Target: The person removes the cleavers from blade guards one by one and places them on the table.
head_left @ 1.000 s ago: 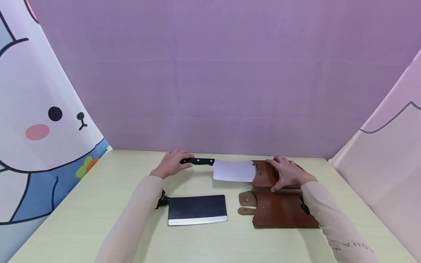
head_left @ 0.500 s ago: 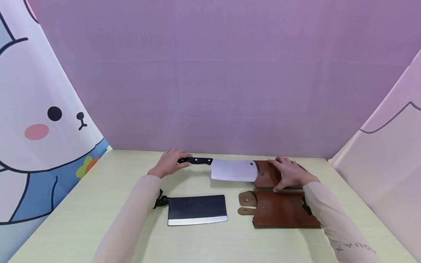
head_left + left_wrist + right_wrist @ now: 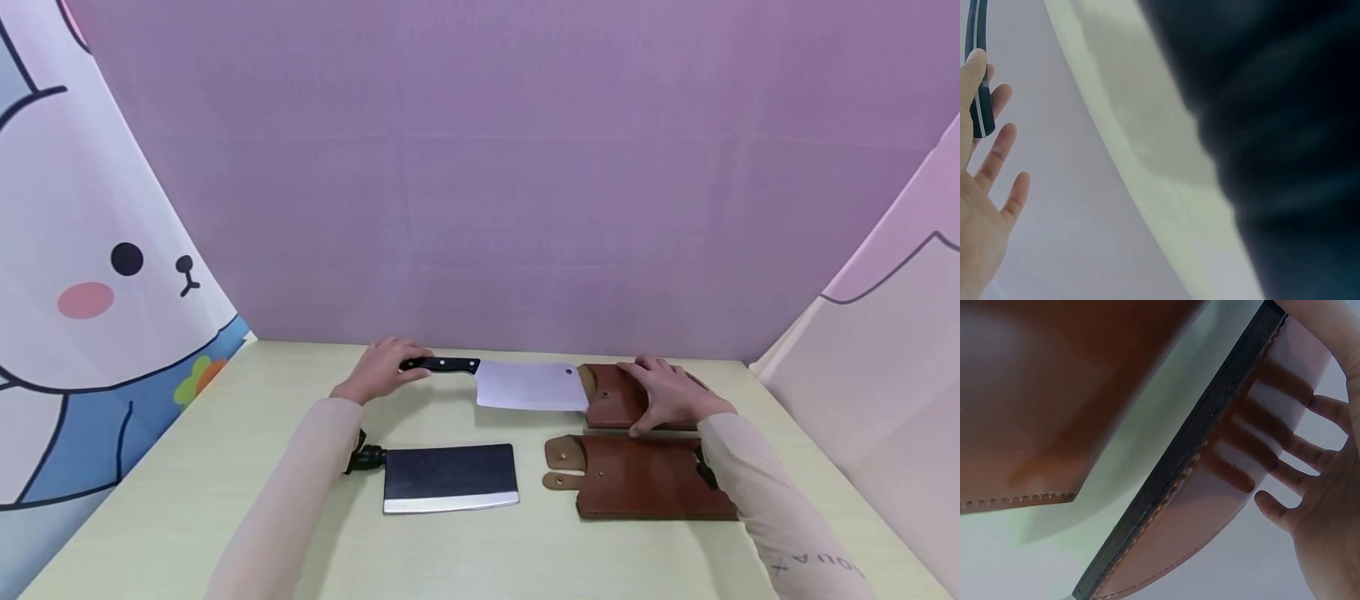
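Note:
My left hand pinches the end of the black riveted handle of a cleaver between thumb and fingers; in the left wrist view the handle shows at the edge. The cleaver's bright blade points right, its end at the mouth of a brown leather sheath. Whether the blade's tip is still inside, I cannot tell. My right hand holds that sheath across its width, thumb on the near edge, fingers at the far edge. In the right wrist view the sheath is tilted, with its dark edge and stitching showing.
Nearer on the pale table lies a second cleaver, dark-bladed with a bright edge. To its right is another brown sheath with tan straps, partly under my right sleeve. A purple cloth wall rises behind.
The bright cleaver has shifted left with my left hand, and more of its blade end shows. My right hand and the sheath have moved slightly right, so the sheath's tan flap now shows.

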`<act>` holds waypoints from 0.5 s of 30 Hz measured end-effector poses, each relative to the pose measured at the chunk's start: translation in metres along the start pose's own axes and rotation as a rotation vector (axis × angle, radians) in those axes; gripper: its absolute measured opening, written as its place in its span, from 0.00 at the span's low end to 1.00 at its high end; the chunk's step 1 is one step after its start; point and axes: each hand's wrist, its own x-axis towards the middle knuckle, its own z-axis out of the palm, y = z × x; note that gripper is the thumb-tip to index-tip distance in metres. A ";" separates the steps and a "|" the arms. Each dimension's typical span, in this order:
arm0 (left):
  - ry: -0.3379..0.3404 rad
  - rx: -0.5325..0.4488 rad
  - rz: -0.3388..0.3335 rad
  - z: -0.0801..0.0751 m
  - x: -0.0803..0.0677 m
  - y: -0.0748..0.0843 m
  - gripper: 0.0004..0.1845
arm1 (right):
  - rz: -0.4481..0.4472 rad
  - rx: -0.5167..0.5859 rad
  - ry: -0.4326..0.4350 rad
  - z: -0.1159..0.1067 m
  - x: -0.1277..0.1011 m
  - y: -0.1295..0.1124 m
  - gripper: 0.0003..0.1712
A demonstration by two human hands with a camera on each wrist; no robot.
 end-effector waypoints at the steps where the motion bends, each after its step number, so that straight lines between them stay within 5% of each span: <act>1: 0.000 0.001 -0.001 -0.001 0.000 0.000 0.22 | 0.001 0.001 0.000 0.000 0.000 0.001 0.61; 15: 0.007 -0.005 -0.013 -0.011 -0.008 -0.007 0.21 | 0.006 0.004 -0.001 -0.001 -0.001 0.003 0.61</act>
